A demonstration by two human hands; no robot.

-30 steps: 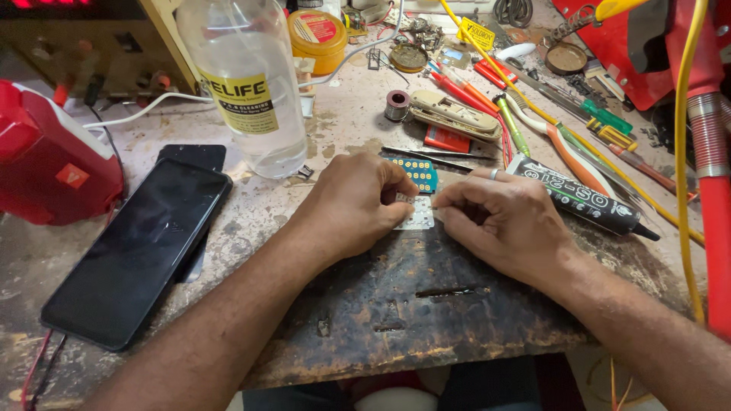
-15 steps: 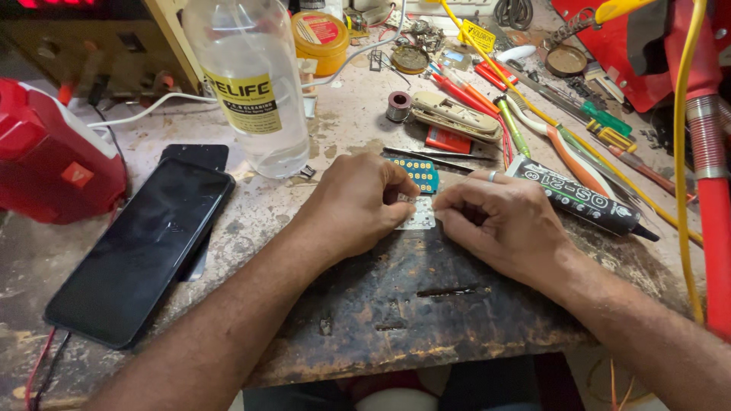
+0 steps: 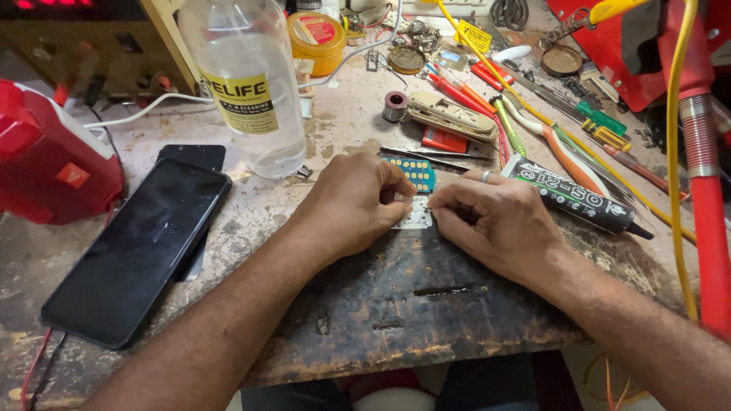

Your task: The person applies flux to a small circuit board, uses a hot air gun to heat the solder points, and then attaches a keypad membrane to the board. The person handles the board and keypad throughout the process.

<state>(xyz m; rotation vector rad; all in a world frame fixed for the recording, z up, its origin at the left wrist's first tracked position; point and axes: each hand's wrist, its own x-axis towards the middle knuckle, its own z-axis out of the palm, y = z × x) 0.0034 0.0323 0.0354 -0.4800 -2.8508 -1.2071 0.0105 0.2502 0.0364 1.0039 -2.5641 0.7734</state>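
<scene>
Scarred and stained, a wooden workbench (image 3: 396,304) fills the view from above, its near edge dark and gouged. Both forearms reach in from the bottom and meet at the middle of the bench.

Between the two hands lies a small pale keypad sheet (image 3: 415,215), flat on the dark wood. The left hand (image 3: 358,204) curls over the sheet's left edge, fingers bent and pressing down, seemingly to pin it against the bench. The right hand (image 3: 495,221), a ring on one finger, pinches at the sheet's right edge with thumb and fingertips closed; whether a fine tool is held there cannot be told.

Just beyond the knuckles sits a teal circuit board with gold contact dots (image 3: 417,170), touching or nearly touching the sheet. Tweezers (image 3: 426,156) lie just behind that. To the right of the right hand rests a black tube of adhesive (image 3: 579,199), nozzle pointing away.

Well left of the grip, a black smartphone (image 3: 137,251) lies face up. Farther back stands a clear plastic bottle of cleaning liquid (image 3: 251,84), with a red casing (image 3: 53,160) at far left. Beyond, screwdrivers (image 3: 533,114), a beige phone housing (image 3: 451,116), a yellow tin (image 3: 317,39) and a small solder spool (image 3: 394,106) are scattered within reach.
</scene>
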